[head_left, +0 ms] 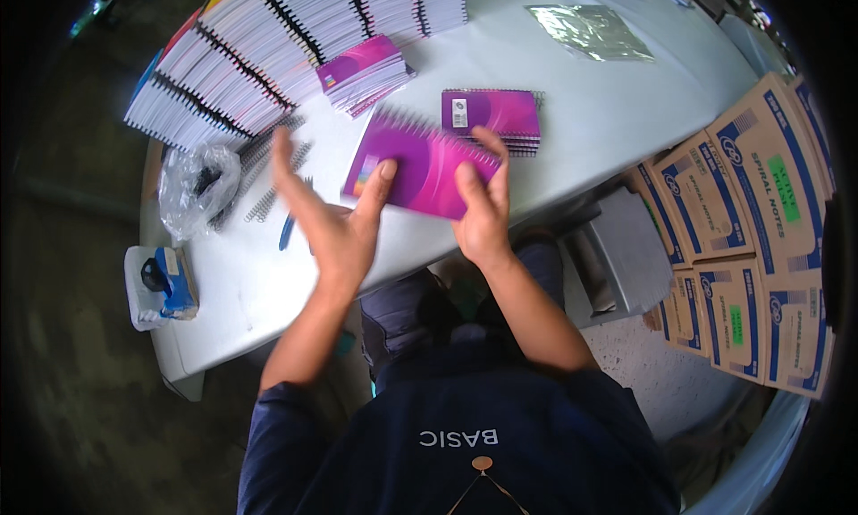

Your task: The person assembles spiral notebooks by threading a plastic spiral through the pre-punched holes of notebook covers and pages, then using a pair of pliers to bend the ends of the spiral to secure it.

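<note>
Above the table's near edge I hold a purple and pink spiral notebook [418,164], its wire coil along the far side. My right hand [485,206] grips its right end, thumb on the cover. My left hand [335,233] is at the left end with fingers spread wide; its thumb overlaps the cover, and whether it presses there I cannot tell. Just beyond, a stack of matching spiral notebooks [500,120] lies flat. Farther left is a pile of purple-covered pads [365,72], their binding edge not clear to me.
Rows of thick black-bound books [259,59] fill the table's far left. Loose wire coils [268,193], a clear plastic bag [198,189], a blue pen [286,232] and a small white tray [143,291] lie left. A clear wrapper [590,32] is far right; cardboard boxes [715,202] stand beside the table.
</note>
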Motion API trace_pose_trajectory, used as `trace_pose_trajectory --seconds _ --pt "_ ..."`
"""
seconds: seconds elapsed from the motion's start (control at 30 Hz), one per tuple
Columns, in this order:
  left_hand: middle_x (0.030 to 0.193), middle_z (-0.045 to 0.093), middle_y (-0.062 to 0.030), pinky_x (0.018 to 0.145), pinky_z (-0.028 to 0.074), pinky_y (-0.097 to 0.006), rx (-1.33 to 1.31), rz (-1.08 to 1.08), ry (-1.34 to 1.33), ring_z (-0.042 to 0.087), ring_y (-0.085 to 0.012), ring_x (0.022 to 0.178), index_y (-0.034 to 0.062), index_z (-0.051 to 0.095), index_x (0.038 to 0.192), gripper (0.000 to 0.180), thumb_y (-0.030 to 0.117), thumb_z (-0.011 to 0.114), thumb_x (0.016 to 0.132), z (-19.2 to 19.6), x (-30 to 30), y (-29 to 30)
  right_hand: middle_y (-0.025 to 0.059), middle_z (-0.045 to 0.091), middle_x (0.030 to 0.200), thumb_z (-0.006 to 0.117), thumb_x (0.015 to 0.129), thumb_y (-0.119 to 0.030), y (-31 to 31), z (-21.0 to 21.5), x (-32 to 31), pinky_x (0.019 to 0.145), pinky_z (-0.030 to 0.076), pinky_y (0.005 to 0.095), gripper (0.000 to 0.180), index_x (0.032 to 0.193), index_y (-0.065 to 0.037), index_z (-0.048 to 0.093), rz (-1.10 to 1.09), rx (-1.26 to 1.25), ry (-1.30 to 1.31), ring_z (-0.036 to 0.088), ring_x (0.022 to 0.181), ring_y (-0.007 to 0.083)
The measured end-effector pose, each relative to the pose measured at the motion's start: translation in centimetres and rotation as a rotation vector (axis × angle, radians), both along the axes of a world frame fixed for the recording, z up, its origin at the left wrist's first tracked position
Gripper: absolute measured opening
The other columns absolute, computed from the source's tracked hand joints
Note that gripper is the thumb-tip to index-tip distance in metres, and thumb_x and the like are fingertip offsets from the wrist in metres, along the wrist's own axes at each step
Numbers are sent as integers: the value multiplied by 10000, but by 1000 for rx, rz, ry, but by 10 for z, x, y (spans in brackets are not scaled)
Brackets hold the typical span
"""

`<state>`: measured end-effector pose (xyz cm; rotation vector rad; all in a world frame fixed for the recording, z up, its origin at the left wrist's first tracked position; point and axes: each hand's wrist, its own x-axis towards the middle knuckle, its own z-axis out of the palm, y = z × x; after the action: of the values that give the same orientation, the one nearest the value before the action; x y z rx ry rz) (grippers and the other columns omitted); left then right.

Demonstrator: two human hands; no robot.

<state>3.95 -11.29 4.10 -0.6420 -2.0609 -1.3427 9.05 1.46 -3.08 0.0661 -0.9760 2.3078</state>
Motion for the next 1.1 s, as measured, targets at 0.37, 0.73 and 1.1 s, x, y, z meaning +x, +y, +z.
trace_pose_trajectory --seconds 0.37,0.73,1.1 --pt "1160 592 -125 928 404 -414 -539 -245 179 516 -316 1110 54 617 1108 344 205 674 803 -70 -37 131 251 554 1155 420 977 -358 112 -37 -43 931 413 395 511 1206 90 512 -795 462 -503 534 1082 354" --pt "889 569 -137 637 451 -335 38 -135 -498 541 -230 684 13 607 824 275 281 658 861 -83 -62 122 103 573 952 657 862 -173 106 -30 -45 777 472 317 229 996 13 668 -938 665 -622 584 859 201" --pt "944 636 -66 783 420 -396 -639 362 438 571 -261 916 61 626 1043 221 193 577 873 -55 -193 42 127 527 1085 617 875 -194 98 -19 -42 870 404 391 321 1141 -26 553 -1249 914 -550 500 990 270"
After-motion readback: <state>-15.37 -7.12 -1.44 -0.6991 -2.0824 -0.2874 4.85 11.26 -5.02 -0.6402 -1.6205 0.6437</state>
